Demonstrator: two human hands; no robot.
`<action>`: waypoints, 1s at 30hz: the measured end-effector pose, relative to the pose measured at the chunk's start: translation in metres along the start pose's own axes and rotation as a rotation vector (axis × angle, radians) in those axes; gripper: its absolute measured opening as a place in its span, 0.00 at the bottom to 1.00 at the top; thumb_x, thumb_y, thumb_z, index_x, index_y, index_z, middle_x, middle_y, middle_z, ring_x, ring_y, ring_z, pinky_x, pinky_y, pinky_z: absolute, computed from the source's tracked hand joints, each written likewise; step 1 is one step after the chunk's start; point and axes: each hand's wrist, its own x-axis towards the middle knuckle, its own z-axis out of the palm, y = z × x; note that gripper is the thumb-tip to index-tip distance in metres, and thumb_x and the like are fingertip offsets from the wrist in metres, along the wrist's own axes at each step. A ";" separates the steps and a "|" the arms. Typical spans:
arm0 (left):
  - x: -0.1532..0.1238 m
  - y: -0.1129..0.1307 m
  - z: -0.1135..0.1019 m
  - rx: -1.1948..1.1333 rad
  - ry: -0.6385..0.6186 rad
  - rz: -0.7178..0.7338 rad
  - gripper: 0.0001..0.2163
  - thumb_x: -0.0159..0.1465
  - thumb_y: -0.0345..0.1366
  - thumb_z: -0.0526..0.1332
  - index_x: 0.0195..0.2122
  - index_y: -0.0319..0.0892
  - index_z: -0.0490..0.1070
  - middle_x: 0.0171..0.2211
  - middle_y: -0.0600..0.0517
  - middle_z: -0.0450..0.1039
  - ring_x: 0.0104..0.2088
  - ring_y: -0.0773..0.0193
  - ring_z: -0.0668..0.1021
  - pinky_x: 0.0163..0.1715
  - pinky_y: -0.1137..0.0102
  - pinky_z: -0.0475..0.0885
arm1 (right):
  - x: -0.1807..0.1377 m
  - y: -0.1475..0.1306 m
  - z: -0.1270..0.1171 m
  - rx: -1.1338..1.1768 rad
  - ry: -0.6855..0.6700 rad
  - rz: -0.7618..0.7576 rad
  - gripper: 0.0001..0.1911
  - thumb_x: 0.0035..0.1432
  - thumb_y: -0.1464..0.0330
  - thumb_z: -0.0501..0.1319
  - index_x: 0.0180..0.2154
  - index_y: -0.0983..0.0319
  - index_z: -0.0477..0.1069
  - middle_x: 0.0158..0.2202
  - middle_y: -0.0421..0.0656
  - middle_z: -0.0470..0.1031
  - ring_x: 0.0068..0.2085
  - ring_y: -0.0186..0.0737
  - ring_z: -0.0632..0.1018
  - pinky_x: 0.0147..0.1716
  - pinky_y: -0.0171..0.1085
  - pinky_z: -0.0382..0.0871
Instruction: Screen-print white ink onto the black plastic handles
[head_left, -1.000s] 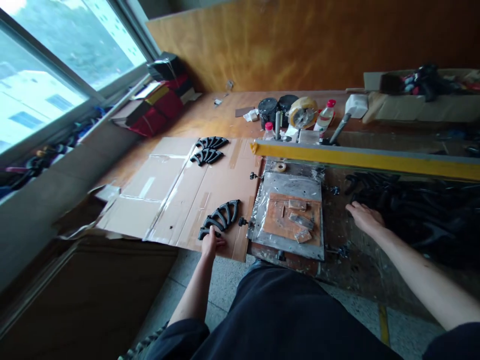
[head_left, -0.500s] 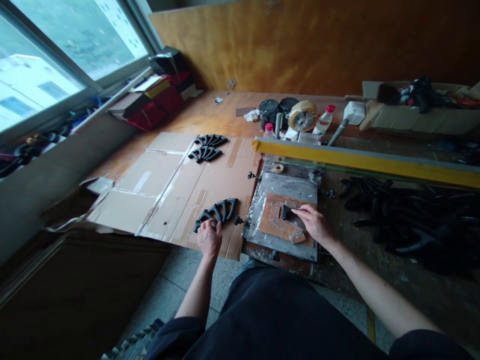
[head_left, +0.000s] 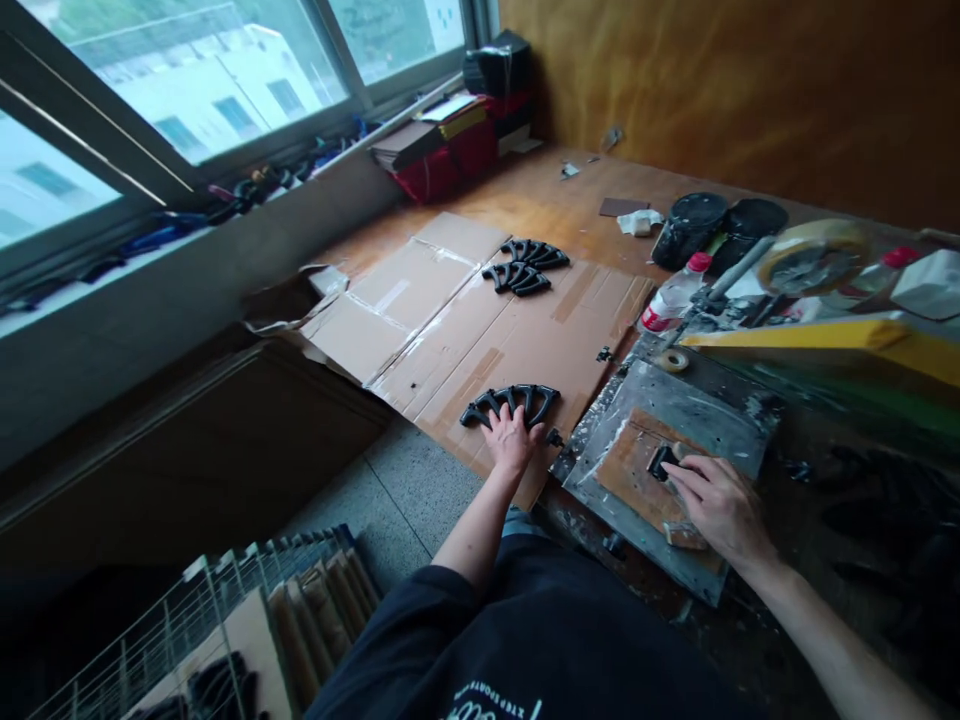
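Note:
My left hand (head_left: 512,438) lies with spread fingers at the near edge of a fan-shaped row of curved black pieces (head_left: 541,400) on flattened cardboard (head_left: 442,345). Its fingertips touch the row. My right hand (head_left: 724,500) pinches a black piece (head_left: 661,463) whose flat end rests on a brown board (head_left: 626,465). That board is fixed on a grey metal plate (head_left: 592,488). Two more fans of black pieces (head_left: 517,278) sit farther back on the cardboard. A small brown block (head_left: 684,536) lies by my right wrist.
A yellow-edged frame (head_left: 825,345) hangs over the plate's right side. Behind stand a red-capped bottle (head_left: 670,295), black cans (head_left: 690,228) and a tape roll (head_left: 814,262). Dark pieces (head_left: 885,530) are heaped at right. A wire rack (head_left: 176,625) stands below left.
The view has swung left. My left hand has flattened and spread over the near fan. My right hand still holds the black piece on the brown board.

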 end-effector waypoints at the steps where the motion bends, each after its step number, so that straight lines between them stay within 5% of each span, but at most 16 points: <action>1: 0.001 -0.001 0.000 -0.012 -0.005 0.002 0.27 0.61 0.52 0.58 0.58 0.45 0.68 0.64 0.38 0.58 0.64 0.35 0.56 0.59 0.40 0.51 | 0.012 -0.010 0.003 0.062 0.010 -0.002 0.14 0.64 0.67 0.54 0.43 0.57 0.79 0.40 0.48 0.76 0.42 0.47 0.74 0.46 0.46 0.70; 5: 0.004 -0.008 -0.001 -0.036 -0.021 0.038 0.24 0.61 0.49 0.60 0.56 0.46 0.70 0.64 0.39 0.58 0.64 0.34 0.55 0.59 0.40 0.50 | 0.075 -0.061 0.040 0.210 -0.086 -0.042 0.15 0.66 0.66 0.53 0.44 0.57 0.78 0.41 0.47 0.78 0.45 0.46 0.75 0.49 0.46 0.70; 9: 0.009 -0.015 0.003 -0.061 -0.017 0.076 0.23 0.59 0.48 0.62 0.54 0.47 0.71 0.64 0.40 0.60 0.65 0.36 0.55 0.61 0.41 0.47 | 0.131 -0.109 0.089 0.094 -0.419 -0.071 0.15 0.65 0.66 0.53 0.38 0.60 0.79 0.38 0.48 0.80 0.43 0.47 0.77 0.45 0.44 0.71; 15: 0.038 -0.042 -0.006 -0.187 -0.039 0.165 0.21 0.54 0.40 0.68 0.51 0.50 0.74 0.63 0.44 0.62 0.66 0.38 0.55 0.64 0.43 0.43 | 0.169 -0.137 0.127 -0.031 -0.633 -0.020 0.19 0.66 0.65 0.52 0.38 0.65 0.80 0.37 0.53 0.80 0.43 0.47 0.79 0.44 0.41 0.71; 20: 0.138 -0.079 -0.044 -0.025 -0.080 0.473 0.22 0.54 0.45 0.68 0.50 0.50 0.76 0.61 0.45 0.66 0.64 0.40 0.60 0.63 0.46 0.50 | 0.174 -0.140 0.149 0.100 -0.630 -0.009 0.25 0.62 0.64 0.57 0.59 0.66 0.67 0.61 0.55 0.65 0.57 0.52 0.71 0.54 0.46 0.67; 26: 0.288 -0.077 -0.069 0.180 -0.113 0.528 0.25 0.54 0.50 0.67 0.52 0.49 0.75 0.61 0.47 0.66 0.63 0.44 0.63 0.61 0.53 0.59 | 0.170 -0.143 0.168 0.108 -0.895 0.069 0.43 0.52 0.62 0.66 0.66 0.66 0.55 0.69 0.59 0.45 0.68 0.61 0.51 0.62 0.58 0.53; 30: 0.330 -0.065 -0.070 0.197 -0.139 0.583 0.26 0.54 0.48 0.67 0.53 0.47 0.73 0.62 0.46 0.65 0.63 0.44 0.63 0.61 0.53 0.59 | 0.165 -0.135 0.176 0.175 -0.942 0.100 0.45 0.51 0.59 0.67 0.67 0.63 0.53 0.69 0.57 0.43 0.69 0.59 0.47 0.63 0.58 0.51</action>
